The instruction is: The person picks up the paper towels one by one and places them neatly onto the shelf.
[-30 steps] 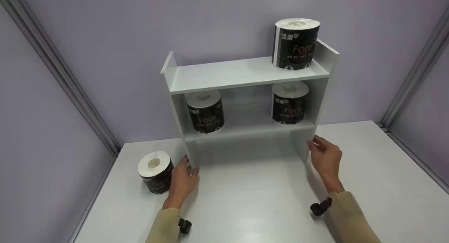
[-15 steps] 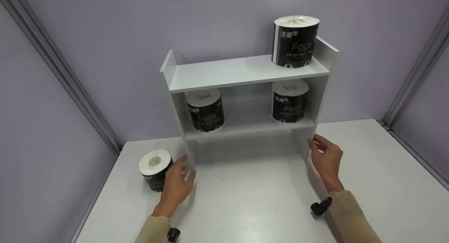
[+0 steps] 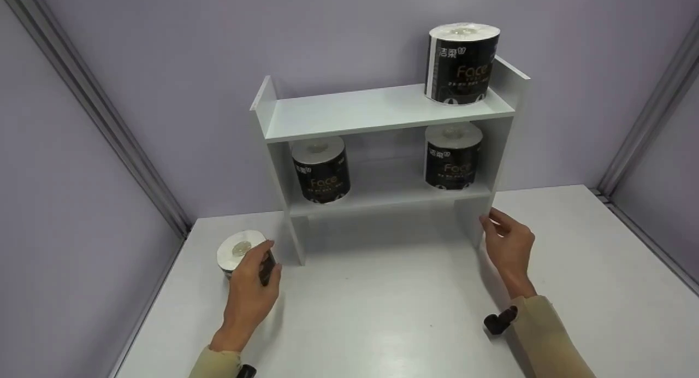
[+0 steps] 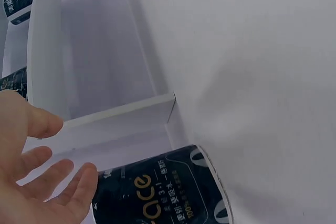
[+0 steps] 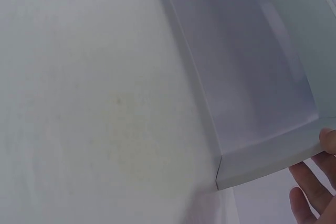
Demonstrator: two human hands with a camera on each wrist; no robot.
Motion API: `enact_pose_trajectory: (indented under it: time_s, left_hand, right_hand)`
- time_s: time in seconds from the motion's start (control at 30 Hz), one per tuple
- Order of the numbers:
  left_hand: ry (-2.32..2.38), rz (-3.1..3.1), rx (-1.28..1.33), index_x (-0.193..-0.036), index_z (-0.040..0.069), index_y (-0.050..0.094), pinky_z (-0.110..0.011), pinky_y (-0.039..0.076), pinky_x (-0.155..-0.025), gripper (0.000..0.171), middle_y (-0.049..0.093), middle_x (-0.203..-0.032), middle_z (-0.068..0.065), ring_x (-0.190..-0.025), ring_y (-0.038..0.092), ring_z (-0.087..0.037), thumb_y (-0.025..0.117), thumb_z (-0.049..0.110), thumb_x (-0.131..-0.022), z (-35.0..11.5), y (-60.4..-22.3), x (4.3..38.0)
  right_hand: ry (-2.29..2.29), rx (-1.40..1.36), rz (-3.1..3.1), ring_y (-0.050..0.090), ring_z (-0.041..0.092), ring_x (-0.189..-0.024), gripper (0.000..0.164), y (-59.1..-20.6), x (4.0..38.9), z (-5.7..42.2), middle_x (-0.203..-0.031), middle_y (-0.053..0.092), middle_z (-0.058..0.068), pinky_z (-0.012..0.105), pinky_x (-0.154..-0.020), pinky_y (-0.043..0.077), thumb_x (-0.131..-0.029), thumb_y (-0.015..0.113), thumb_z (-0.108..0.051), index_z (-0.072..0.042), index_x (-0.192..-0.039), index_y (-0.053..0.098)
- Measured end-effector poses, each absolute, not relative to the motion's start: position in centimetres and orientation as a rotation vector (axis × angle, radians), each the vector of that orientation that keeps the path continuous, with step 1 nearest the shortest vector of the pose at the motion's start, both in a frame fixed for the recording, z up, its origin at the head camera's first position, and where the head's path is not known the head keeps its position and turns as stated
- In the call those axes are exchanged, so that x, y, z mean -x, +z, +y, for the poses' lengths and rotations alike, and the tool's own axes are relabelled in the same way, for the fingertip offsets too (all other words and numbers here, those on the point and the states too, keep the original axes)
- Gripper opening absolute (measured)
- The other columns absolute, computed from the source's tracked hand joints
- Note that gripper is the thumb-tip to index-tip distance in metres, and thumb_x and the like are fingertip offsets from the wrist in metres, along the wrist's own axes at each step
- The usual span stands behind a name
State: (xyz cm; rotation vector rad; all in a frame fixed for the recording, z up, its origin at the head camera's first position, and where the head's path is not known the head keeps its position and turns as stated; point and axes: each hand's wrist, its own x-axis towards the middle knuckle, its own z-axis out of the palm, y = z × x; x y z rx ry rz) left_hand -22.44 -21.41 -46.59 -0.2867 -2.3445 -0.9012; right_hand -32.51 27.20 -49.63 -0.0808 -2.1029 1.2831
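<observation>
A white two-tier shelf stands against the back wall. My right hand pinches the lower front edge of its right side panel between thumb and fingers; the right wrist view shows the same hold. Left of the shelf, a toilet paper roll in a black "Face" wrapper stands upright on the table. My left hand is at the near right side of that roll, covering part of it in the head view. Its fingers are spread and loosely bent, with fingertips at the wrapper; whether they touch, I cannot tell.
Two similar rolls stand on the middle board, one at the left and one at the right. A third roll is on the top board's right end. The white table is bounded by lilac walls.
My left hand has left the shelf's left panel and moved left to the standing roll. My right hand has stayed on the right panel. The shelf and rolls have not visibly moved.
</observation>
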Motion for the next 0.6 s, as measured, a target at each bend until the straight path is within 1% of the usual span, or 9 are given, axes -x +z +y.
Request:
enact_pose_trajectory:
  time_s: [0.03,0.07,0.1,0.17,0.23,0.3,0.33,0.47,0.6]
  left_hand:
    - [-0.875,-2.331,0.288,-0.139,-0.002,0.063,-0.049,0.065,-0.089,0.048,0.068,-0.131,-0.021,-0.114,0.07,-0.036,0.077,-0.006,-0.094,-21.6,-46.6,22.4]
    - [-0.85,-2.325,0.281,-0.139,-0.002,0.064,-0.048,0.065,-0.087,0.047,0.069,-0.13,-0.021,-0.112,0.07,-0.036,0.077,-0.005,-0.093,-21.9,-46.5,22.3]
    - [-0.82,-2.317,0.278,-0.137,-0.002,0.065,-0.048,0.065,-0.085,0.047,0.069,-0.128,-0.021,-0.11,0.07,-0.035,0.078,-0.006,-0.093,-22.1,-46.4,22.2]
    - [-0.773,-2.307,0.258,-0.136,-0.001,0.066,-0.049,0.064,-0.085,0.046,0.069,-0.129,-0.021,-0.108,0.069,-0.035,0.079,-0.004,-0.092,-22.5,-46.3,22.1]
    - [-0.741,-2.301,0.236,-0.136,-0.001,0.067,-0.052,0.063,-0.089,0.046,0.069,-0.132,-0.021,-0.11,0.067,-0.037,0.08,-0.004,-0.091,-23.0,-46.2,22.1]
    - [-0.72,-2.297,0.222,-0.136,0.0,0.067,-0.054,0.061,-0.094,0.047,0.068,-0.135,-0.021,-0.112,0.065,-0.039,0.081,-0.003,-0.09,-23.5,-46.1,22.0]
    - [-0.715,-2.294,0.215,-0.135,0.0,0.067,-0.055,0.06,-0.096,0.047,0.068,-0.135,-0.021,-0.113,0.064,-0.04,0.081,-0.003,-0.09,-23.7,-46.1,22.0]
    - [-0.679,-2.274,0.217,-0.132,-0.002,0.068,-0.056,0.057,-0.095,0.047,0.07,-0.129,-0.023,-0.11,0.063,-0.044,0.083,-0.004,-0.087,-24.5,-46.1,22.0]
    - [-0.654,-2.274,0.223,-0.13,-0.002,0.069,-0.057,0.053,-0.099,0.047,0.071,-0.128,-0.023,-0.114,0.062,-0.047,0.085,-0.003,-0.086,-25.3,-46.4,22.2]
  right_hand:
    - [1.283,0.08,-2.106,0.08,0.031,-0.097,0.028,-49.6,32.5,27.2,-0.121,0.079,0.019,-0.004,-0.078,0.044,-0.102,0.073,-0.012,0.0,-0.127,0.077]
    - [1.283,0.082,-2.108,0.08,0.021,-0.094,0.028,-49.6,32.5,27.2,-0.121,0.079,0.019,-0.004,-0.078,0.044,-0.102,0.072,-0.011,0.0,-0.127,0.077]
    - [1.281,0.088,-2.111,0.08,0.021,-0.094,0.027,-49.6,32.5,27.2,-0.121,0.079,0.018,-0.004,-0.078,0.044,-0.102,0.072,-0.012,0.0,-0.127,0.077]
    - [1.273,0.097,-2.116,0.075,0.0,-0.088,0.027,-49.5,32.5,27.3,-0.121,0.079,0.017,-0.004,-0.077,0.045,-0.102,0.073,-0.012,-0.001,-0.127,0.077]
    - [1.275,0.107,-2.119,0.065,-0.017,-0.083,0.027,-49.6,32.6,27.3,-0.121,0.079,0.016,-0.004,-0.077,0.045,-0.102,0.073,-0.013,-0.002,-0.127,0.077]
    - [1.278,0.112,-2.119,0.064,-0.018,-0.083,0.028,-49.6,32.6,27.2,-0.122,0.079,0.016,-0.004,-0.076,0.045,-0.102,0.073,-0.013,-0.002,-0.127,0.077]
    - [1.279,0.114,-2.118,0.057,-0.025,-0.081,0.028,-49.6,32.7,27.3,-0.122,0.079,0.016,-0.003,-0.077,0.045,-0.102,0.073,-0.013,-0.001,-0.127,0.077]
    - [1.281,0.118,-2.117,0.057,-0.025,-0.081,0.028,-49.7,32.7,27.3,-0.122,0.079,0.016,-0.003,-0.076,0.045,-0.102,0.073,-0.014,-0.002,-0.127,0.077]
    - [1.283,0.124,-2.108,0.057,-0.024,-0.081,0.028,-49.9,32.8,27.2,-0.122,0.079,0.015,-0.003,-0.075,0.045,-0.103,0.073,-0.015,-0.003,-0.128,0.077]
